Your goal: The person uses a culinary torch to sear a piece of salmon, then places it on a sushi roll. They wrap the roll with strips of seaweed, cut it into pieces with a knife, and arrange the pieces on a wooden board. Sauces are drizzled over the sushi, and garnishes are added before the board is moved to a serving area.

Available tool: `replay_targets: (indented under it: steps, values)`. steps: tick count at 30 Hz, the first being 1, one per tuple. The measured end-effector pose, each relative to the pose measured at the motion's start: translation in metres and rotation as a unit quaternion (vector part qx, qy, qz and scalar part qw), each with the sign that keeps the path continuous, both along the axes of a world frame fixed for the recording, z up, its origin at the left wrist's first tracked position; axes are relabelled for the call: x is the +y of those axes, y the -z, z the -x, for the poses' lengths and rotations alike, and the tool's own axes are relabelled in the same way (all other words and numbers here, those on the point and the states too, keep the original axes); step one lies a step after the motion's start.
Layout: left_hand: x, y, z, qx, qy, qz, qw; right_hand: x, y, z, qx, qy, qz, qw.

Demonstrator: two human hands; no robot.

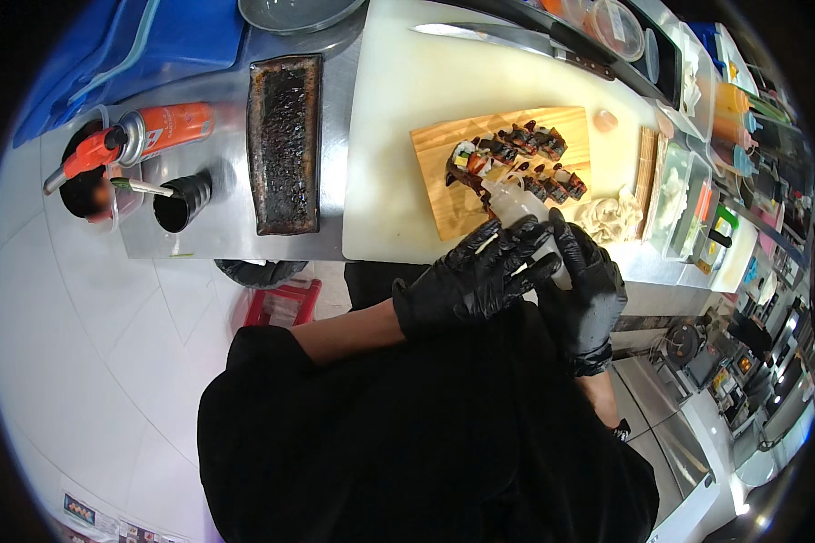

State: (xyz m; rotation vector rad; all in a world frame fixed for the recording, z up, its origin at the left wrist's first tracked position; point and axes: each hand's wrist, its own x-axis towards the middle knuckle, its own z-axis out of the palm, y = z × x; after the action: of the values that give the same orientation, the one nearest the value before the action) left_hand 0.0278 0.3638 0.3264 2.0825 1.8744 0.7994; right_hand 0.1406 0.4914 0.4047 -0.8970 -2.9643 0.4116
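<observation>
Both my hands, in black gloves, are around a translucent squeeze bottle (513, 202). My left hand (472, 275) grips it from the left, and my right hand (581, 298) holds its base end from the right. The bottle's tip reaches over cut sushi rolls (550, 144) topped with dark, glossy pieces and dark sauce. These lie in two rows on a light wooden serving board (441, 163), and an end piece shows white rice and a yellow filling. Underneath is a large white cutting board (384, 156). My fingers hide part of the bottle.
A knife (489, 34) lies along the cutting board's far edge. To the right sit a crumpled cloth (610, 216), a bamboo mat (646, 176) and a clear food container (672, 193). At left are a dark rectangular plate (285, 146), a black cup (180, 203) and a gas torch (159, 132).
</observation>
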Motion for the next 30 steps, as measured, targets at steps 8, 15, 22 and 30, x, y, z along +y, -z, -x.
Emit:
replay_targets:
  steps: [8,15,22,30]
  values:
    - [0.003,-0.006,-0.002,-0.004,-0.041,0.014,0.999,0.003,-0.004,0.004,-0.036,0.007,-0.02,0.999]
    - [0.022,-0.006,0.001,0.067,-0.022,0.001,0.998,0.011,-0.002,0.002,-0.041,0.054,-0.04,0.997]
    - [0.055,-0.008,-0.007,0.023,-0.018,0.001,1.0,0.027,0.004,-0.005,-0.004,0.11,-0.072,0.991]
    - [0.08,-0.023,-0.021,-0.007,0.007,0.028,1.0,0.034,0.009,-0.026,0.034,0.158,-0.058,0.985]
